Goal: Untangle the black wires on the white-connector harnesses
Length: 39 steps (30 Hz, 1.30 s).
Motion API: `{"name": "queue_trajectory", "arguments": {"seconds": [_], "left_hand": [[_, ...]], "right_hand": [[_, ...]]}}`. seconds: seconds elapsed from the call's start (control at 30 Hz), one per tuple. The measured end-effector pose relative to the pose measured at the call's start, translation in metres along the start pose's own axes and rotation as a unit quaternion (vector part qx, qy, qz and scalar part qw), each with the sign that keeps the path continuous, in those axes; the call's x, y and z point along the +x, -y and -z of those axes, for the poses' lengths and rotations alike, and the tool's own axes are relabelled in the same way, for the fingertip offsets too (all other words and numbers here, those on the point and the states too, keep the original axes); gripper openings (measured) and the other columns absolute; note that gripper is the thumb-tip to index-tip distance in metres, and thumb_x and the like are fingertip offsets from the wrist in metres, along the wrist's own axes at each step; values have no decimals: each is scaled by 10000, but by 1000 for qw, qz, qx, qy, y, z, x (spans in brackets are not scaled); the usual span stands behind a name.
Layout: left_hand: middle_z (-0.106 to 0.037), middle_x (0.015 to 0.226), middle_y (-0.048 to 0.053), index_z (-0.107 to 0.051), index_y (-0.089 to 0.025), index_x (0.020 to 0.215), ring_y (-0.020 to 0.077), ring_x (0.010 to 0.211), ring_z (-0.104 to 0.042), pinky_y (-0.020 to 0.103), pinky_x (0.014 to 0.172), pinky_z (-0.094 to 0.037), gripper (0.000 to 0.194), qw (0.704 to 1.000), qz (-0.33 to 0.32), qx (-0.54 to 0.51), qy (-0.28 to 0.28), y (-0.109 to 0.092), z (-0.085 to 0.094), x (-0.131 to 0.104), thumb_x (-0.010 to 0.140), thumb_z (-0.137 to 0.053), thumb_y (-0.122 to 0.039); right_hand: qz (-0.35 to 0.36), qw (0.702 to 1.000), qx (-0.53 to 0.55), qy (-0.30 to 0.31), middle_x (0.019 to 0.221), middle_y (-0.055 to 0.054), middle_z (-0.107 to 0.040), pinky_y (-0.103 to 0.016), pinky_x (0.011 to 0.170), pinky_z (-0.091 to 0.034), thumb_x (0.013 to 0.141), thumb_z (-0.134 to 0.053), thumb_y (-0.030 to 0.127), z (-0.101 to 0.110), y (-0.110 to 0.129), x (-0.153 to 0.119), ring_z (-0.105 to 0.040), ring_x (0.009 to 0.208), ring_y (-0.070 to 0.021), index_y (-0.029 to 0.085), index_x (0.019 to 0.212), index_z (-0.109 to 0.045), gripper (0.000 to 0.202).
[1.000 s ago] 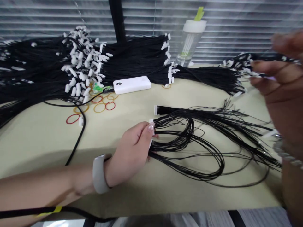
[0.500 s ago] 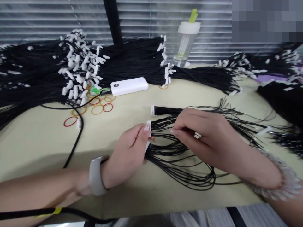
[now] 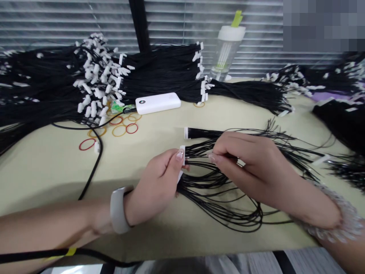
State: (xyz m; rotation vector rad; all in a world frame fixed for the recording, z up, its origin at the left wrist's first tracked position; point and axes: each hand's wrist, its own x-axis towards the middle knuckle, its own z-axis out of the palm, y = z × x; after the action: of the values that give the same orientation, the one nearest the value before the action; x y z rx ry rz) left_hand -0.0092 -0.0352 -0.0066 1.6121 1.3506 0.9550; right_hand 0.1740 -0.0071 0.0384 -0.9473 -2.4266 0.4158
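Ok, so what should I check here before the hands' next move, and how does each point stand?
1. Left hand holding the small white plastic connector: ok.
2. Right hand pinching a thin black wire: ok.
3. That wire's end seated in the connector: cannot tell, too small.
4. Looped black wires lying without crossings: not ok, strands overlap.
5. White rounded power bank apart from both hands: ok.

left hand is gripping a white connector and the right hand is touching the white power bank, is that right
Not the second part: in the head view, the right hand is at the black wires, apart from the white power bank. The left hand is gripping a white connector.
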Motion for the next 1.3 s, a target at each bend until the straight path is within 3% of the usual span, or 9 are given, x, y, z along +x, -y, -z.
{"name": "queue_trajectory", "arguments": {"seconds": [0.27,0.57,0.73,1.0,1.07,1.17,1.23,1.3], "left_hand": [[-444,595,-39,-471,-170,686,79,553,-384,195,516,-323,328,1000,-9,-2,-2,1,0,0,881,-301,-373],[-483,656,-19,-465,-167,714,96,606,-410,213,553,-345,321,998,-15,49,29,-3,0,-2,881,-284,-373],[-457,624,-22,-454,-167,690,97,585,-401,214,544,-344,302,997,-22,64,32,-6,-1,-2,881,-293,-337],[-434,598,-32,-453,-168,674,90,569,-394,204,537,-339,311,998,-11,43,37,-5,0,-2,876,-307,-355],[-450,607,-27,-458,-170,684,97,579,-411,211,546,-348,325,999,7,26,31,-4,1,-3,874,-298,-381],[-493,641,-9,-472,-168,717,116,611,-449,228,560,-365,343,999,29,1,34,-3,1,-3,873,-279,-405],[-488,623,-10,-470,-169,708,120,613,-457,228,556,-367,344,999,32,-8,39,-2,2,-3,871,-285,-410],[-470,599,-19,-466,-172,686,111,593,-444,220,544,-362,347,999,31,-6,39,-2,1,-3,868,-296,-413]], "right_hand": [[-38,998,51,17,636,28,-473,-171,552,-341,835,-438,178,-4,1,1,-420,583,-47,158,689,-487,155],[4,997,-69,31,693,-13,-502,-216,577,-303,835,-401,184,-18,4,-2,-420,632,-88,144,754,-535,162],[11,997,-64,38,686,-17,-510,-225,591,-302,847,-378,194,-23,2,-3,-428,634,-94,138,783,-552,193],[11,999,-38,1,639,24,-506,-186,551,-323,792,-508,197,-11,-6,2,-426,580,-63,155,722,-544,89],[-3,998,-61,-28,694,11,-524,-192,577,-360,737,-589,267,-7,-15,2,-459,626,-80,160,752,-534,122],[-7,990,-138,-41,945,-75,-531,-271,714,-421,648,-662,374,-8,-26,2,-499,834,-163,149,990,-521,433],[2,977,-213,-23,1151,-145,-447,-358,832,-399,643,-661,384,-12,-31,2,-449,1012,-242,132,1178,-435,633],[11,954,-301,-8,1280,-172,-343,-435,911,-330,674,-634,326,-15,-33,3,-365,1124,-304,134,1257,-370,668]]}}
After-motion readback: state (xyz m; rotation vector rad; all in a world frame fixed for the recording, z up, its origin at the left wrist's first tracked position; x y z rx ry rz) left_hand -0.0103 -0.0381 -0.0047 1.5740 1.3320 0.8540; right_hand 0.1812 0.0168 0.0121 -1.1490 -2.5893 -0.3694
